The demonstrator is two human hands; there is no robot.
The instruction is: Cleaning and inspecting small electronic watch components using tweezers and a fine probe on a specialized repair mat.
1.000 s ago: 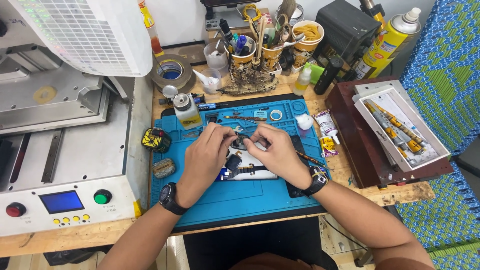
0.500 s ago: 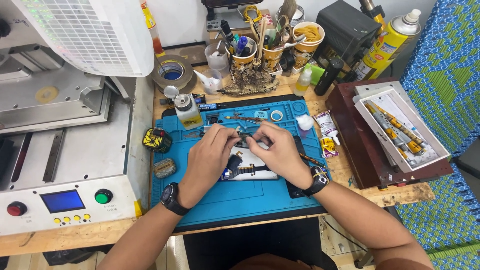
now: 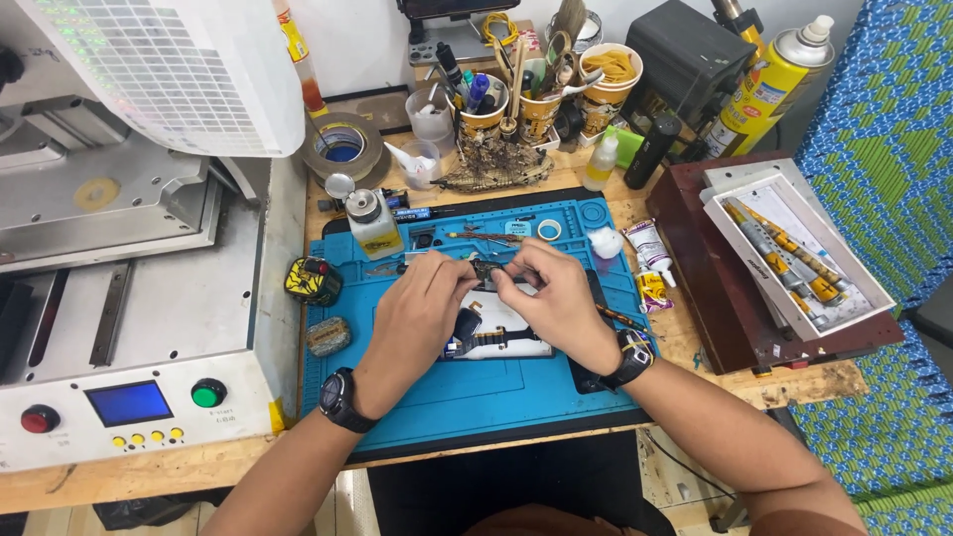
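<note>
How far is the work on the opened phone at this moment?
Done: the opened phone lies on the blue mat with its inner parts showing. In hand: the left hand and right hand pinch a small dark part together above the phone. Left: the phone is not yet closed, and the tweezers lie unused at the mat's far edge.

Bright, even light; sharp focus.
</note>
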